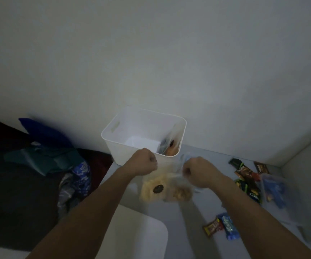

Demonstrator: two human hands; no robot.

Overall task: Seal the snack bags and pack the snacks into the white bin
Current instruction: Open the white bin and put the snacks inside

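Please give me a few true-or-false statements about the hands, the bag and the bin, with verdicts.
1. Both hands grip the top of a clear snack bag. True: left hand, right hand.
2. The white bin is empty. False: a bag already leans against its right wall.
3. Wrapped snack bars lie on the table to the right. True.
4. The clear snack bag is inside the bin. False: it is held in front of it.

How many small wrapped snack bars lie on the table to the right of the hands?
About 6, blurred: three dark bars at the far right, two green-black ones nearer, one red beside a blue pack. Others may hide.
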